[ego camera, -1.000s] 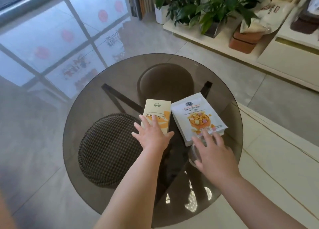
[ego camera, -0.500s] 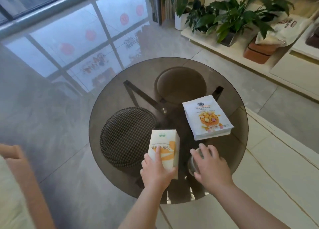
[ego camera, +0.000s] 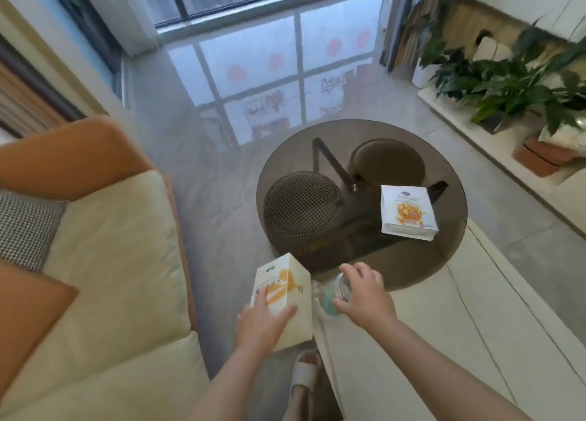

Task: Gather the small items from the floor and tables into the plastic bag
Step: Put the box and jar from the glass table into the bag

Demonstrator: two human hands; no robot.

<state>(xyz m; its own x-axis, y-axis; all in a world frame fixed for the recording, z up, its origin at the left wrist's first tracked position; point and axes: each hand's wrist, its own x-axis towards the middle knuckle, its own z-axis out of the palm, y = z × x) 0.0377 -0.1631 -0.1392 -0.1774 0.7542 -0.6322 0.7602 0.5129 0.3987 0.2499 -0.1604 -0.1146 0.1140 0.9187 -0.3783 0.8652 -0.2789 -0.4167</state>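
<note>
My left hand (ego camera: 264, 327) grips a cream box with orange print (ego camera: 282, 297), held off the table, above the floor beside the sofa. My right hand (ego camera: 364, 295) is closed over a small clear jar with a teal lid (ego camera: 334, 297), lifted near the table's front edge. A white snack pouch with a fruit picture (ego camera: 407, 213) lies flat on the right side of the round smoked-glass table (ego camera: 444, 255). No plastic bag is in view.
Under the glass stand a houndstooth stool (ego camera: 301, 208) and a brown round stool (ego camera: 388, 163). A cream and orange sofa (ego camera: 104, 262) fills the left. Potted plants (ego camera: 507, 81) line a ledge at the right. My slippered foot (ego camera: 304, 373) is below.
Both hands have pulled back toward me. The left took the box off the table and the right lifted the jar. The view swung left, so the sofa now shows.
</note>
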